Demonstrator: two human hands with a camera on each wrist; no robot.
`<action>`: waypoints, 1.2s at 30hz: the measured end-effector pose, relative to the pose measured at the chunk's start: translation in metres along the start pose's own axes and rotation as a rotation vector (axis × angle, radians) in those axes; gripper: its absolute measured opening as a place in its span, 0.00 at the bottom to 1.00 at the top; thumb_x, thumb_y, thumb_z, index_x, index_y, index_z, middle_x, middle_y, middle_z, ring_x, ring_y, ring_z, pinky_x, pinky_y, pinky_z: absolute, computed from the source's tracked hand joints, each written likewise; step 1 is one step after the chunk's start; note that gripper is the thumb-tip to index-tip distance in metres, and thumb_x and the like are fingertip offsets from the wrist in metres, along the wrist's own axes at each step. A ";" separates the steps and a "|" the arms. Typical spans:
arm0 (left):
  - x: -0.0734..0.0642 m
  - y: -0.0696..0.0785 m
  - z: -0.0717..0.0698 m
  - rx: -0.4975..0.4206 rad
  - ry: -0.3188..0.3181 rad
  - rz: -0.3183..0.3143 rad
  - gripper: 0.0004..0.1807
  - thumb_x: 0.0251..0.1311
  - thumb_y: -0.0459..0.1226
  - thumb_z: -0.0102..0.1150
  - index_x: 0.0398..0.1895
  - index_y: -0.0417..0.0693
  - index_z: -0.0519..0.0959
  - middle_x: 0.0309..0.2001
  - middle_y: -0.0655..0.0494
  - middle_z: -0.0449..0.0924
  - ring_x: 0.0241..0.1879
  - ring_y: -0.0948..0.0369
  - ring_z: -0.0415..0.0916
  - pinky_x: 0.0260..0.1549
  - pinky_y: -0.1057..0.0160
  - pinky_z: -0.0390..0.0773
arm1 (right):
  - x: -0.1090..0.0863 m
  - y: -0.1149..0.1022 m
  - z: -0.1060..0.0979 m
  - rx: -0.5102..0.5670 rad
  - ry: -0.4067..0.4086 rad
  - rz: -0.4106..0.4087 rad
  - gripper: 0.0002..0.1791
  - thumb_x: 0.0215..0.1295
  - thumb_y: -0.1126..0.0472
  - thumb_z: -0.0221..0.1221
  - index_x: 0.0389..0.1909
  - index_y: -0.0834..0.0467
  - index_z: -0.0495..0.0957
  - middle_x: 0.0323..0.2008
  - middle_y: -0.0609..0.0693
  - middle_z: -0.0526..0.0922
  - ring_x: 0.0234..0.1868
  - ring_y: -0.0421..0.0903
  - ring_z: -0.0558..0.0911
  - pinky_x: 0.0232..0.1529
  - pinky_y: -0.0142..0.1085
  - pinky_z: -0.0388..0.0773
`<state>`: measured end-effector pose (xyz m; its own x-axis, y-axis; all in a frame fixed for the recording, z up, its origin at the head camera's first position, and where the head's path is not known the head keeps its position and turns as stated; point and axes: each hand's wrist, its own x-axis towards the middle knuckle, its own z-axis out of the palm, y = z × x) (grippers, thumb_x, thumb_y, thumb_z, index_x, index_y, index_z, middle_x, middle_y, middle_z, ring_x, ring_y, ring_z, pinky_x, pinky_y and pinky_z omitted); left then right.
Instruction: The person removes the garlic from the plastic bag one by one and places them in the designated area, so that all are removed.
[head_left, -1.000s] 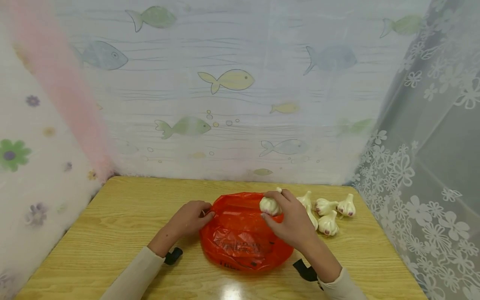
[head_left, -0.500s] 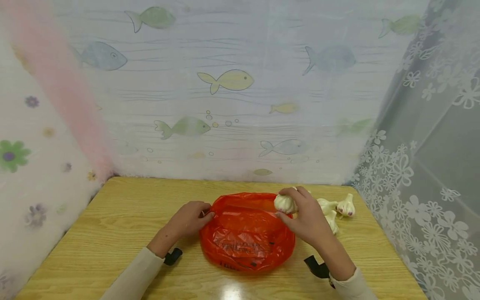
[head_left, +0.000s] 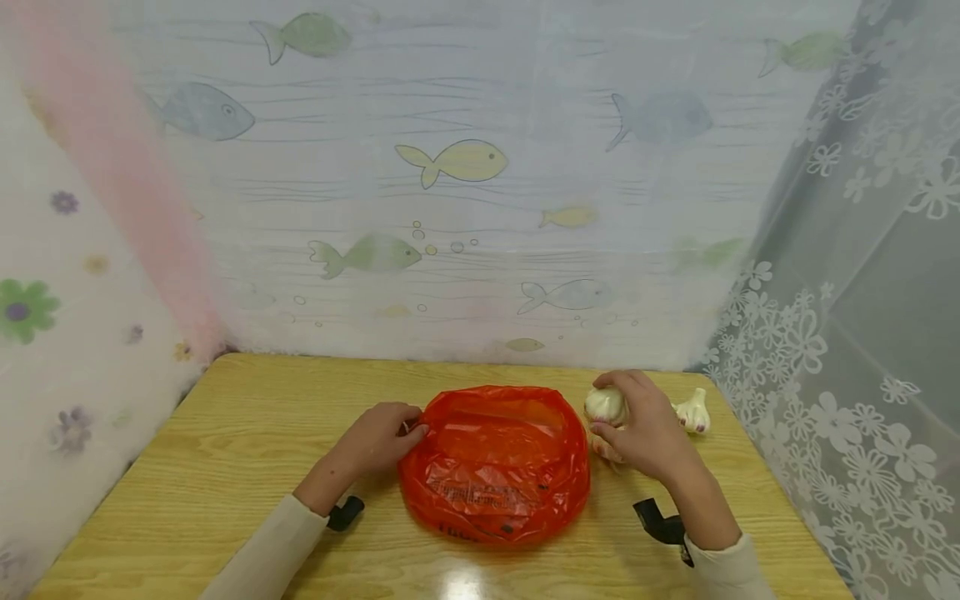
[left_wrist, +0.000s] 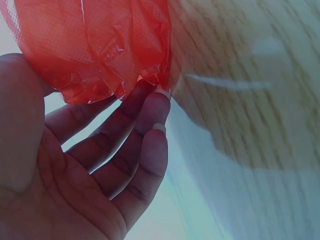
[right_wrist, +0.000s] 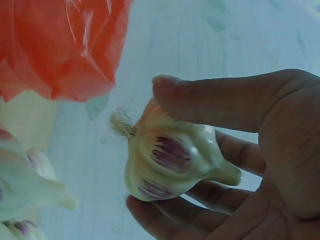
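Note:
My right hand (head_left: pixel 648 425) grips a garlic bulb (head_left: pixel 604 406), held to the right of the red plastic bag (head_left: pixel 487 492). In the right wrist view the bulb (right_wrist: pixel 165 155) shows purple streaks and dry roots, with thumb above and fingers below. The left hand (head_left: pixel 378 437) holds the bag's left rim between thumb and fingers. In the left wrist view the crumpled bag edge (left_wrist: pixel 115 55) lies between thumb and fingertips. The bag's mouth gapes upward. Just under the right hand, part of another bulb (head_left: pixel 607 451) shows.
More garlic stands right of the bag: one bulb (head_left: pixel 694 412) is visible beyond the right hand, others are hidden behind it. Several bulbs (right_wrist: pixel 25 180) appear at the right wrist view's left edge. The wooden table (head_left: pixel 247 450) meets a fish-patterned curtain (head_left: pixel 465 250) at the back.
My right hand has moved right with the garlic bulb, from over the bag's right rim to the loose bulbs. The left hand stays on the bag's rim.

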<state>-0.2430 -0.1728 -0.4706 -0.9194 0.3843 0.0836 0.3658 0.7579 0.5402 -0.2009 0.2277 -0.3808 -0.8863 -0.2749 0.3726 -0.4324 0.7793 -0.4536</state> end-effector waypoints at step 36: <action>0.000 0.003 0.000 0.016 0.017 -0.049 0.06 0.74 0.42 0.63 0.38 0.54 0.85 0.28 0.66 0.78 0.27 0.63 0.72 0.30 0.62 0.77 | -0.024 0.079 -0.070 -0.100 -0.136 0.160 0.28 0.56 0.67 0.76 0.56 0.70 0.77 0.58 0.74 0.78 0.58 0.74 0.76 0.50 0.66 0.75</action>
<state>-0.2416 -0.1704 -0.4694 -0.9387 0.3373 0.0717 0.3222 0.7839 0.5306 -0.2025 0.3349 -0.3686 -0.9593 -0.2114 0.1870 -0.2720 0.8691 -0.4130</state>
